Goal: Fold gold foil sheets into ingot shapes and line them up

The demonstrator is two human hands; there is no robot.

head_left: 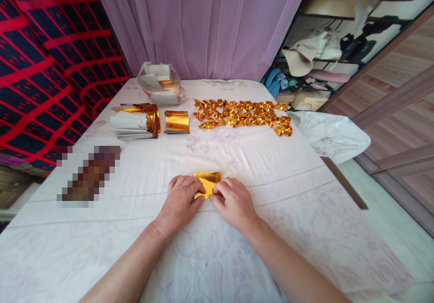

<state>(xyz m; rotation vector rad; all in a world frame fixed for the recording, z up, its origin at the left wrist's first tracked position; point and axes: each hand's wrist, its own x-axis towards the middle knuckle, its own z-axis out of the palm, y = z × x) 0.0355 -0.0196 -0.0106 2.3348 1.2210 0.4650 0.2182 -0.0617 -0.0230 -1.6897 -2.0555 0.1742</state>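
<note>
A small sheet of gold foil paper (208, 179) lies on the cloth-covered table in front of me. My left hand (185, 194) grips its left side, thumb at the near edge and fingers curled over the top. On the opposite side my right hand (235, 200) pinches the near right corner in the same way. Both thumbs almost meet at the bottom edge, and the fingers cover the paper's two sides. Farther off are a short stack of gold foil sheets (176, 122) and a larger fanned stack of foil paper (132, 127), its pale backs showing.
Several folded gold foil pieces (242, 113) sit in rows at the back right. A clear plastic bag (160, 84) with more paper stands at the back left. A pixelated object (91, 174) lies on the left. Beyond the right edge are a white bag (334, 133) and shelves.
</note>
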